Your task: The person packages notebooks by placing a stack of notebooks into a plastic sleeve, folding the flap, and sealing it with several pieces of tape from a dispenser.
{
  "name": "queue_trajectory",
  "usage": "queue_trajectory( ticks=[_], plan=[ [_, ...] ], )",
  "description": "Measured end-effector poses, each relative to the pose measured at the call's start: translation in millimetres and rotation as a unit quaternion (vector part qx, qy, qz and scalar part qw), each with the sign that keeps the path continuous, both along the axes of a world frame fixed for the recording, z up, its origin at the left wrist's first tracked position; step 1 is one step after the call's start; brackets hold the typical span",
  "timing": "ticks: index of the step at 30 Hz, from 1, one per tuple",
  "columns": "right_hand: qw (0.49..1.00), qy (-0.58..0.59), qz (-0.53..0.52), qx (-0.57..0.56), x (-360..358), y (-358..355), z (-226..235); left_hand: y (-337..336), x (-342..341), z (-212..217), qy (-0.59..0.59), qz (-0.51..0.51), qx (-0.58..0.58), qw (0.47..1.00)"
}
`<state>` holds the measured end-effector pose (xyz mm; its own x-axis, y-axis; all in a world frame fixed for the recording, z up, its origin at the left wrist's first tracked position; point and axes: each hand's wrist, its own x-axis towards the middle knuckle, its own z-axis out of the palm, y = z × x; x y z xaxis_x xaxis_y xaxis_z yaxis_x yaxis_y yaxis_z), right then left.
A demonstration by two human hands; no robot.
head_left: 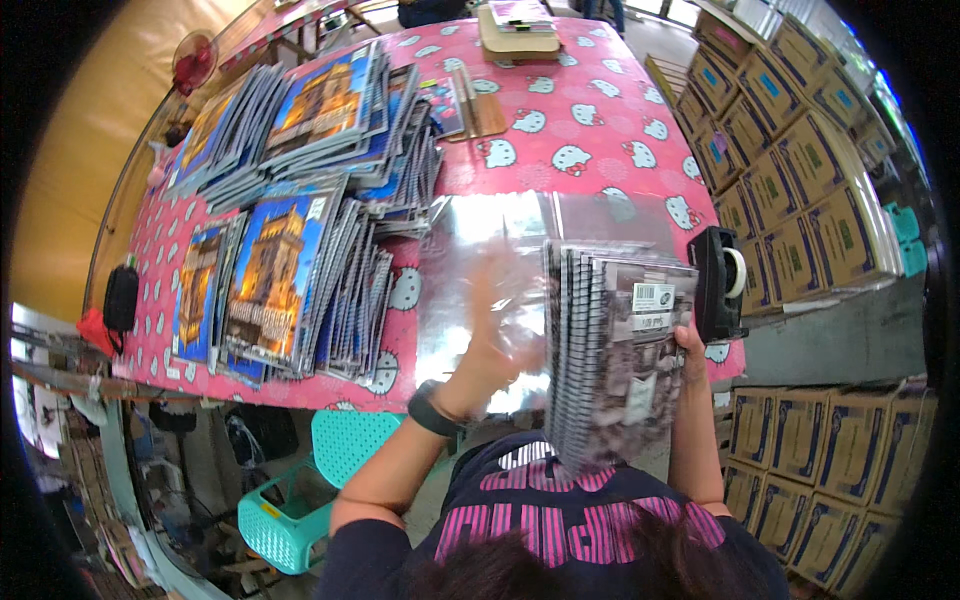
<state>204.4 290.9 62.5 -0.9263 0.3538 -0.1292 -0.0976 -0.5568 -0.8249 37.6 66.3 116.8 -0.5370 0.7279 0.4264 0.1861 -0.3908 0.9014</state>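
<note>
A stack of spiral notebooks (635, 350) with grey photo-like covers stands tilted at the near edge of the table, wire bindings toward the left. My right hand (690, 345) grips its right side, thumb on the front cover. To the left of the stack, my left hand (492, 345), with a dark band on the wrist, is over clear plastic sheeting (450, 270). Motion smears its fingers, so I cannot tell whether they hold the plastic. Just right of the notebooks sits a black tape dispenser (715, 285) with a roll of tape.
Piles of blue-covered spiral notebooks (270, 270) fill the table's left side. A pink patterned cloth (550, 125) covers the table. Brown cartons (790, 210) are stacked along the right. A green plastic stool (285, 520) stands below the table's near edge, and a red fan (195, 65) at far left.
</note>
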Motion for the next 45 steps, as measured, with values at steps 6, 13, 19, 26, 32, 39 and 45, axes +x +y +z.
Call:
queue_trajectory(
  ticks=[6,13,19,26,32,39,45],
  plan=[
    [0.991,0.018,-0.065,0.112,-11,-12,-3,12,-15,-58,-0.231,-0.013,0.025,0.972],
    [0.961,-0.045,-0.026,0.270,5,-29,-70,-13,20,-133,-0.159,0.042,-0.124,0.979],
    [0.912,0.043,-0.027,0.407,-9,-28,-63,-4,9,-110,0.043,0.062,-0.185,0.980],
    [0.928,-0.088,0.040,0.361,-19,-24,-68,5,9,-119,-0.188,0.104,-0.246,0.945],
    [0.724,-0.312,-0.174,0.590,-11,66,-87,52,-44,-122,-0.346,0.033,-0.203,0.915],
    [0.507,-0.367,-0.277,0.729,-11,63,-131,70,-55,-134,-0.367,0.044,-0.314,0.874],
    [0.545,-0.332,-0.311,0.704,-9,64,-104,70,-61,-130,-0.329,0.060,-0.343,0.878]
  ],
)
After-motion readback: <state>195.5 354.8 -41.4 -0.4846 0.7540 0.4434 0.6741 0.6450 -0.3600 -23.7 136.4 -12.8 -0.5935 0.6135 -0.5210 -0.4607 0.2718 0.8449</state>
